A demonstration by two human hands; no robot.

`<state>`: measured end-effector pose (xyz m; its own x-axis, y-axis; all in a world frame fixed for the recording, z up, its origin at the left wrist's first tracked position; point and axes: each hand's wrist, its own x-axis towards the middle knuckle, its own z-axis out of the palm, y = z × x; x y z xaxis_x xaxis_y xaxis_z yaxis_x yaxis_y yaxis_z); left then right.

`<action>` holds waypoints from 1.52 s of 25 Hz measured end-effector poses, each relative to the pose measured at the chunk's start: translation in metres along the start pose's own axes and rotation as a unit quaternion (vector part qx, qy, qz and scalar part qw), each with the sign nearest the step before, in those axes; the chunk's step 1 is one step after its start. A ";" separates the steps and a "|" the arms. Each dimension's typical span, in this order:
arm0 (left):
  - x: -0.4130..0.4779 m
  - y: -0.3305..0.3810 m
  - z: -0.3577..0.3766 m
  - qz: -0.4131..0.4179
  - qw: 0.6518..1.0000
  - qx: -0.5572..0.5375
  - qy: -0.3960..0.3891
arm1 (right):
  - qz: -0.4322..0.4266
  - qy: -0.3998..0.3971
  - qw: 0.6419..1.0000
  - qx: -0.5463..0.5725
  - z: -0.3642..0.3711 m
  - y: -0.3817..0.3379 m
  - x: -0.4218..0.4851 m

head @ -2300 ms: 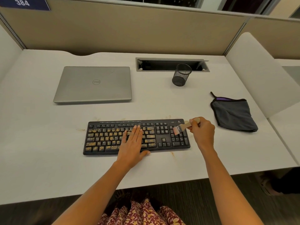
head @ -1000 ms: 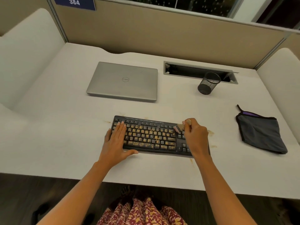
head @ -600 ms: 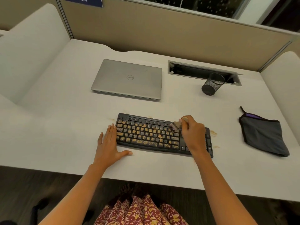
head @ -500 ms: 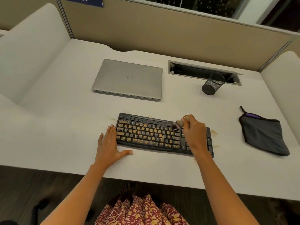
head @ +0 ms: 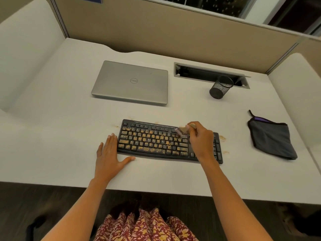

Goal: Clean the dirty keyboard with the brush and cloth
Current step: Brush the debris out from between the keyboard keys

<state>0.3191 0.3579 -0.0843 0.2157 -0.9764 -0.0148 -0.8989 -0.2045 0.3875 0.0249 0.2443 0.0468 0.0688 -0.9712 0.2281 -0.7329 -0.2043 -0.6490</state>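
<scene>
A black keyboard (head: pixel 152 142) lies near the desk's front edge, its letter keys strewn with yellow-brown crumbs. My right hand (head: pixel 200 141) grips a small wooden brush (head: pixel 182 131), whose bristles touch the upper right part of the letter keys. My left hand (head: pixel 108 157) lies flat on the desk against the keyboard's left end, fingers straight and thumb spread along its front edge. A dark grey cloth (head: pixel 271 138) with a purple trim lies folded on the desk to the right.
A shut silver laptop (head: pixel 132 82) sits behind the keyboard. A black mesh pen cup (head: pixel 220 86) stands by a cable slot (head: pixel 208 75) at the back. Crumbs (head: pixel 222 137) lie on the white desk (head: pixel 60 129) right of the keyboard. Partition walls enclose the desk.
My left hand slid off the keys to the desk at the keyboard's left end. My right hand carried the brush leftward from the number pad to the letter keys. The view shifted.
</scene>
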 end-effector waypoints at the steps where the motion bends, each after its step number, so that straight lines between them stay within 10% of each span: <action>1: -0.001 -0.001 0.001 0.000 1.000 -0.001 0.003 | 0.010 0.004 1.000 -0.010 0.000 -0.002 -0.001; 38: 0.014 -0.026 -0.002 0.065 0.997 0.039 -0.010 | 0.031 0.059 0.996 -0.055 0.043 -0.052 -0.003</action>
<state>0.3460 0.3500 -0.0922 0.0887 -0.9960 0.0128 -0.9459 -0.0802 0.3144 0.0923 0.2527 0.0484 -0.0533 -0.9591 0.2779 -0.8036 -0.1240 -0.5821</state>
